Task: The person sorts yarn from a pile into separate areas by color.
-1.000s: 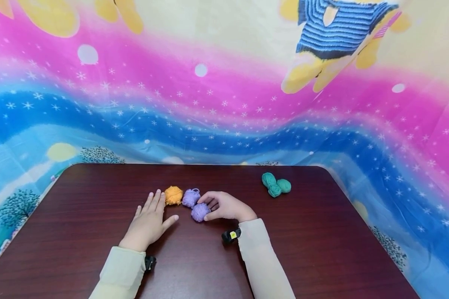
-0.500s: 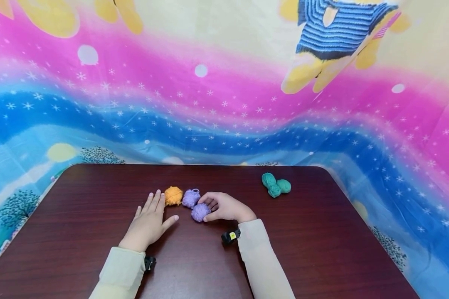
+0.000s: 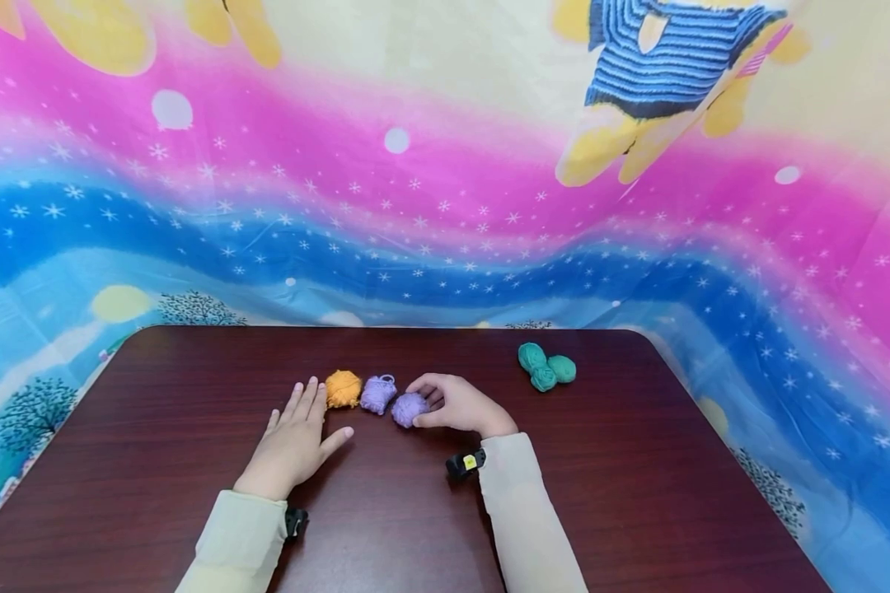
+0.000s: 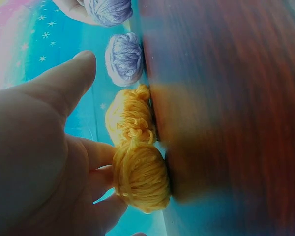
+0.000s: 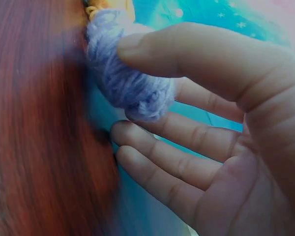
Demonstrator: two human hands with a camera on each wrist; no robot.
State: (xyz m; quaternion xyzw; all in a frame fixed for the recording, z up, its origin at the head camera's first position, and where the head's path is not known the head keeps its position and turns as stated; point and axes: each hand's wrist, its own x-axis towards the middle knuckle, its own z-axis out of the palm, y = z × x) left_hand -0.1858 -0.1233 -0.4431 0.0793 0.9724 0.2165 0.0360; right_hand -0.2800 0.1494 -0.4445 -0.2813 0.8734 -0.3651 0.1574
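Note:
My right hand [image 3: 463, 405] pinches a purple yarn ball [image 3: 410, 409] between thumb and fingers; in the right wrist view the thumb presses the top of this purple ball [image 5: 130, 69]. To its left, a small gap away, sits a second purple yarn ball [image 3: 378, 394] with a loose loop of yarn. An orange yarn ball [image 3: 344, 389] lies left of that. My left hand [image 3: 291, 445] lies with fingers straight, their tips beside the orange ball. The left wrist view shows two orange yarn balls, the nearer ball [image 4: 141, 178] against the fingers; the head view shows only one.
Three green yarn balls [image 3: 543, 379] cluster toward the back right of the dark wooden table [image 3: 386, 511]. A printed cloth [image 3: 445, 206] hangs behind the table and along its sides. Each wrist wears a black camera, such as the right one [image 3: 465, 464].
My right hand has shifted slightly right and away from me with the purple ball, opening a gap to the other purple ball. The left hand has stayed in place.

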